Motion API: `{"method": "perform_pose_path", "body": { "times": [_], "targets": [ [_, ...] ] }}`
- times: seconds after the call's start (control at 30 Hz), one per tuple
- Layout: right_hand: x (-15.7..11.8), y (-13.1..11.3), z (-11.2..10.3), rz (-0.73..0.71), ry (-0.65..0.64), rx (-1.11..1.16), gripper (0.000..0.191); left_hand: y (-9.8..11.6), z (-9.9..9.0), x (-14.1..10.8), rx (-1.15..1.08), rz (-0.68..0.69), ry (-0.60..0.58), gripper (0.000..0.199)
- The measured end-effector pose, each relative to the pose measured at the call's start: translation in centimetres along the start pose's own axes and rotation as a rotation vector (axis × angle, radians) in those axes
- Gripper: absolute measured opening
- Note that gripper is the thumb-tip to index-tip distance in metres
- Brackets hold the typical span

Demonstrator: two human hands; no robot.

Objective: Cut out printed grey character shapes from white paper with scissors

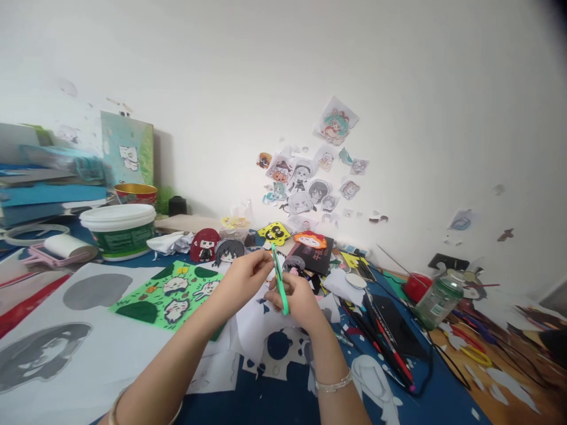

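Observation:
My right hand is closed around a pair of bright green scissors, held nearly upright with the tips pointing away from me. My left hand is beside the scissors, its fingers pinched together; what they hold, if anything, is hidden. A small patch of white and black shows just behind the scissors, too little to name. Under both hands lies crumpled white paper, and nearer to me a sheet with cut-out holes. Left of my left hand is a green sheet with cartoon animals.
Pens and paper scraps crowd the blue table on the right, near a glass jar. A white-lidded tub stands back left. Printed sheets lie front left. Cartoon cutouts hang on the wall.

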State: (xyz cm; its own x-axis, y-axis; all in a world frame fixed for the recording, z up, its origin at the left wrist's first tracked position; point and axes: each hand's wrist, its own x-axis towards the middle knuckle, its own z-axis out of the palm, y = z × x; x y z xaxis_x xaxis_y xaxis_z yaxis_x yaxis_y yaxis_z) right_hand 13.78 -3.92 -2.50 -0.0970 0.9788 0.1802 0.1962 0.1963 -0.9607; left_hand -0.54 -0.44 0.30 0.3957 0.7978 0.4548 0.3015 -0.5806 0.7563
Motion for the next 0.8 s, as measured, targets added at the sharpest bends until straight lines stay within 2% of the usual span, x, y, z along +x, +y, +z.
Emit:
{"method": "perform_pose_path", "body": {
  "times": [0.27, 0.47, 0.6, 0.7, 0.8],
  "targets": [
    [0.0, 0.5, -0.2, -0.001, -0.03, -0.018, 0.03, 0.0, 0.0, -0.1, 0.049, 0.015, 0.02, 0.019],
    [0.0, 0.3, -0.1, 0.002, -0.046, -0.005, 0.03, -0.1, 0.2, 0.0, -0.028, -0.002, 0.05, 0.019],
    [-0.2, -0.2, 0.1, 0.002, -0.042, 0.041, 0.028, -0.2, 0.0, 0.3, -0.194, -0.076, 0.069, 0.022],
    [-0.4, -0.5, 0.3, -0.002, -0.048, 0.083, 0.028, -0.4, 0.0, 0.5, -0.428, -0.14, 0.06, 0.029],
    [-0.6, -0.5, 0.3, -0.047, -0.099, 0.153, 0.027, -0.6, 0.3, 0.5, -0.696, -0.133, -0.038, 0.035]
  ]
}}
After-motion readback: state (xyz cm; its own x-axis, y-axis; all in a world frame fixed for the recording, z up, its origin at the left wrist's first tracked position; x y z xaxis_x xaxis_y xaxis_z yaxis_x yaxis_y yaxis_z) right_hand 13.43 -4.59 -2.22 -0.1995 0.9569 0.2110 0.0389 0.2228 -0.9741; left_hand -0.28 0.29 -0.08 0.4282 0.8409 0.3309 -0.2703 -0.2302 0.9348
